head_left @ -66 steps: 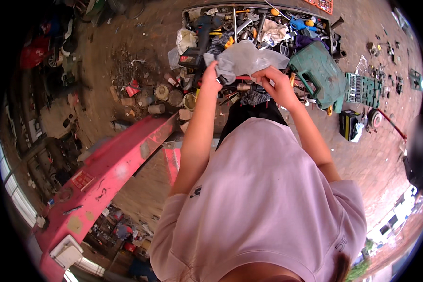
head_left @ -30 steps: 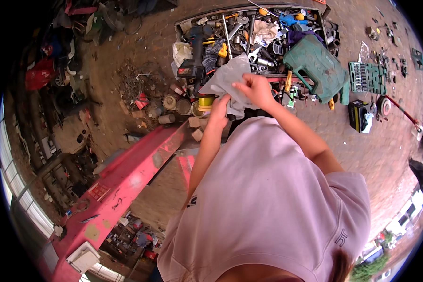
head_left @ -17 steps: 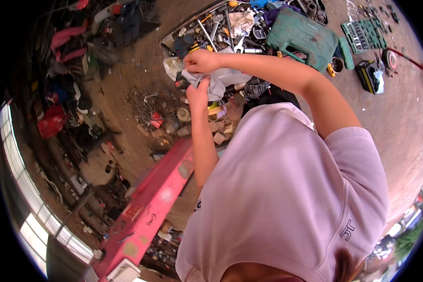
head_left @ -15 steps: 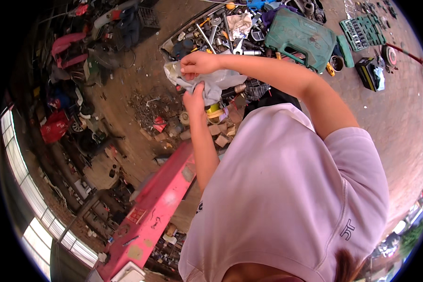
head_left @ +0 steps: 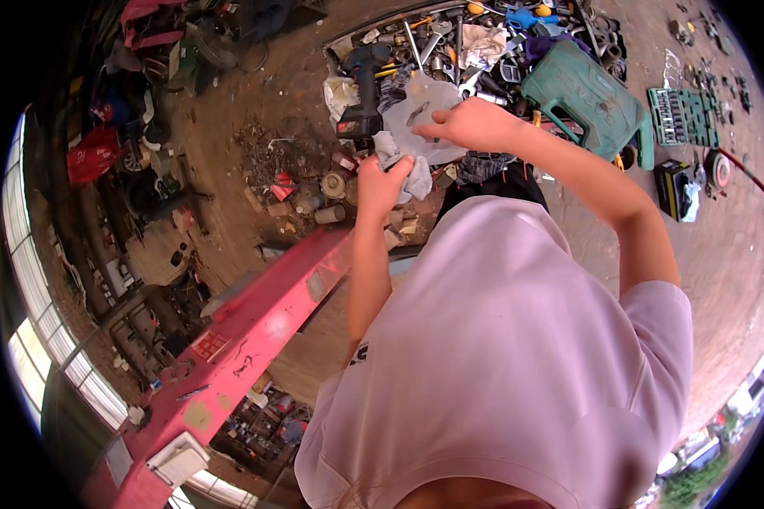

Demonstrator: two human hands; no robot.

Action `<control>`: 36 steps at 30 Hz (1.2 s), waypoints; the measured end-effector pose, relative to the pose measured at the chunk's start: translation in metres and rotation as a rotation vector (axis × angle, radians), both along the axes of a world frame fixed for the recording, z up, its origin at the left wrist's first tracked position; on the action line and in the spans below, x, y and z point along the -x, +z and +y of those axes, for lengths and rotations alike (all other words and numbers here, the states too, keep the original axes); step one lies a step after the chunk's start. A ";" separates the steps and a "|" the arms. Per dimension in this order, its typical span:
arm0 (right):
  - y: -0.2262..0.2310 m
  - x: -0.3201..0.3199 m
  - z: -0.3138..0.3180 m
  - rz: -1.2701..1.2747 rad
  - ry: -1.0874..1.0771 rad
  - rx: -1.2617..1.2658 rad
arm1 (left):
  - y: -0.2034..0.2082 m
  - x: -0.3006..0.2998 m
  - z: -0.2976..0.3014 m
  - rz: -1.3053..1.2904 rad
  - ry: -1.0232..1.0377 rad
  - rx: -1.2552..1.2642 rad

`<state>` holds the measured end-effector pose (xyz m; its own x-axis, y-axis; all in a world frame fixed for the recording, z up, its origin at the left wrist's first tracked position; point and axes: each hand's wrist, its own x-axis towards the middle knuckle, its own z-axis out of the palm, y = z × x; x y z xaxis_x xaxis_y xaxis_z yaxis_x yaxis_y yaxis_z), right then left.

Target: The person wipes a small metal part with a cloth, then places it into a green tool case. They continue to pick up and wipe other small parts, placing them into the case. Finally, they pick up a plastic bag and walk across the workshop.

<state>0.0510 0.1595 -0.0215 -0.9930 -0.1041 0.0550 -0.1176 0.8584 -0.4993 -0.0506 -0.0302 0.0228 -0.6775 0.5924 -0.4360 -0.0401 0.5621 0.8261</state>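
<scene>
My left hand [head_left: 382, 188] is closed around a crumpled light-grey cloth [head_left: 413, 180], the thumb lying over it. To its right, my right hand [head_left: 475, 125] has its fingers pinched at a translucent plastic sheet [head_left: 437, 95], which spreads out beyond and below the fingers. A dark cordless power tool [head_left: 365, 81] with a red-marked battery end lies just beyond my left hand. Past the sheet is a heap of tools, with a wrench [head_left: 437, 34] and a pale crumpled rag [head_left: 484, 44] among them.
A green tool case [head_left: 581, 97] lies right of the heap, near an open socket set [head_left: 683, 117] and a black-and-yellow box [head_left: 672, 188]. Left of my body runs a long pink metal beam [head_left: 272, 322]. Bricks and debris [head_left: 284, 161] lie on the ground left of my hands.
My right hand has moved right with the plastic sheet, uncovering the power tool's battery end. The left hand keeps hold of the cloth. The whole view has shifted.
</scene>
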 end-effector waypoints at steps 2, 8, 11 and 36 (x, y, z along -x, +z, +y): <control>-0.009 0.003 0.001 -0.031 0.014 -0.124 | -0.002 -0.001 -0.001 0.025 -0.051 -0.018; -0.045 0.005 0.035 -0.052 -0.088 -0.292 | 0.006 -0.005 -0.008 0.102 -0.053 0.002; -0.041 -0.014 0.044 -0.069 -0.120 -0.250 | -0.001 -0.008 -0.015 0.114 -0.055 -0.024; -0.057 0.031 -0.013 -0.424 -0.151 0.179 | -0.005 -0.017 -0.011 0.139 -0.009 -0.124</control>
<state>0.0202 0.1461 -0.0784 -0.9350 0.0168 -0.3542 0.2475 0.7462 -0.6180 -0.0338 -0.0410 0.0177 -0.7208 0.6419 -0.2616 0.0838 0.4554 0.8863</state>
